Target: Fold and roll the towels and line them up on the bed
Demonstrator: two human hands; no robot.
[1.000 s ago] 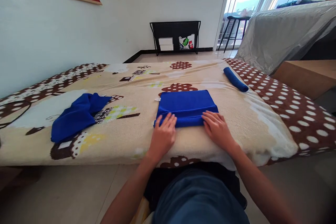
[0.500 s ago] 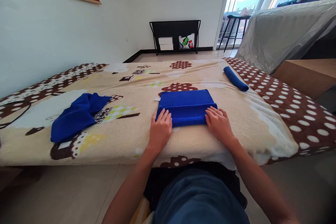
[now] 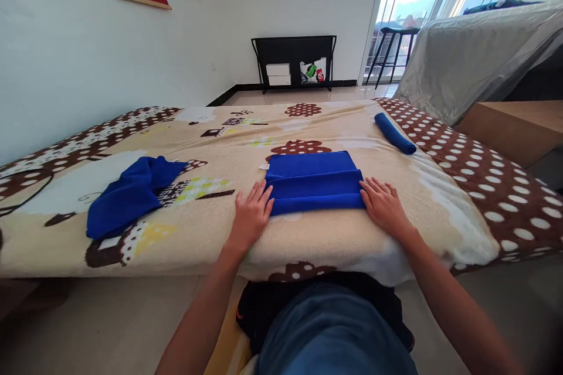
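Observation:
A blue towel [image 3: 313, 183], partly folded over itself along its near edge, lies flat on the patterned blanket [image 3: 308, 234] in front of me. My left hand [image 3: 250, 217] rests flat on the blanket at the towel's left end, fingers stretched out and touching its edge. My right hand [image 3: 385, 206] lies flat at the towel's right end, fingers spread against that edge. Neither hand holds anything.
A crumpled blue towel [image 3: 129, 193] lies to the left on the blanket. A rolled blue towel [image 3: 394, 133] sits at the far right. A black rack [image 3: 294, 61] stands by the far wall, and a covered sofa [image 3: 475, 53] and a wooden table [image 3: 514, 123] stand at the right.
Both hands have slid outward from the top of the towel's near fold to its left and right ends. The near fold now lies flatter and wider.

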